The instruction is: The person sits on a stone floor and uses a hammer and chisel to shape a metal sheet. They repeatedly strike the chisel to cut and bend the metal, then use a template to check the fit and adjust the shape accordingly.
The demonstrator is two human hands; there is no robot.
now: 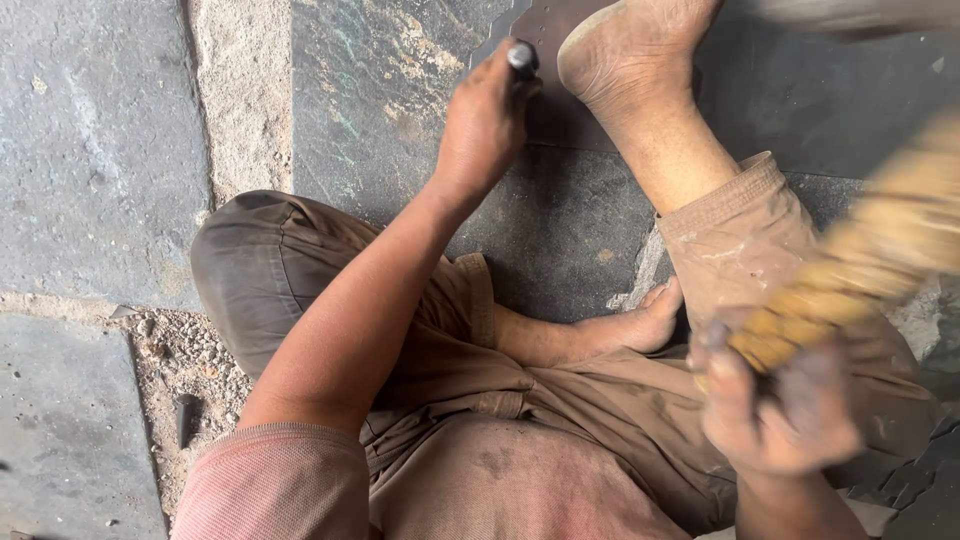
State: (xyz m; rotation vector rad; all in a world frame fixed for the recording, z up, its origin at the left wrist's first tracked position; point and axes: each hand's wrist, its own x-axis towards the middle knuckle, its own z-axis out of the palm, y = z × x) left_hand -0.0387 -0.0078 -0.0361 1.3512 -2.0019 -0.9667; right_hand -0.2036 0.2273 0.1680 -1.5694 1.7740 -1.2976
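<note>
My left hand [487, 120] is closed around a dark metal chisel [521, 57], held upright against a thin dark metal sheet [560, 110] on the stone floor. My right foot [625, 50] rests on that sheet just right of the chisel. My right hand [775, 410] grips the yellowish wooden handle of a hammer [860, 270], raised and blurred by motion at the right; its head is out of view. I sit cross-legged in brown trousers, my left foot [640, 320] tucked under my right leg.
Grey stone slabs [90, 170] with sandy, gravel-filled joints [240, 90] lie to the left. A small dark metal piece [186, 418] lies in the gravel by my left knee. Broken slate pieces [915, 470] sit at the lower right.
</note>
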